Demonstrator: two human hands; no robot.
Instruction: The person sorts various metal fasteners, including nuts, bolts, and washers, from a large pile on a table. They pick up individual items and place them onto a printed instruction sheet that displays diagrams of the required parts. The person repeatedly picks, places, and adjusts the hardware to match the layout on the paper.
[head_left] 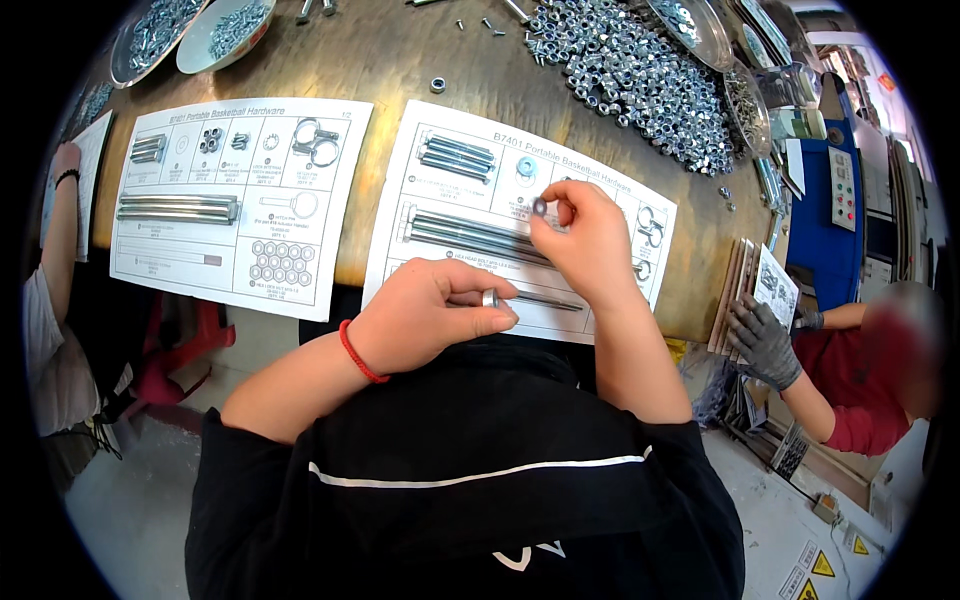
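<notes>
My left hand [435,305], with a red cord on its wrist, is closed with a silver nut [490,298] between thumb and fingers, above the near edge of the right-hand printed sheet [390,250]. Over the same sheet, my right hand [588,240] pinches a small, dark-looking nut [540,207] between thumb and forefinger. Long hex bolts [470,232] and shorter bolts [455,157] appear on this sheet, partly covered by my hands. Near its top is a bluish nut [527,168]; I cannot tell whether these are real or printed.
A large pile of nuts [640,85] covers the far right. Bowls of small screws [238,27] stand far left. A second printed sheet [345,130] lies left; a single nut [438,85] sits behind. Co-workers' hands show left [66,160] and, in a grey glove, right [765,340].
</notes>
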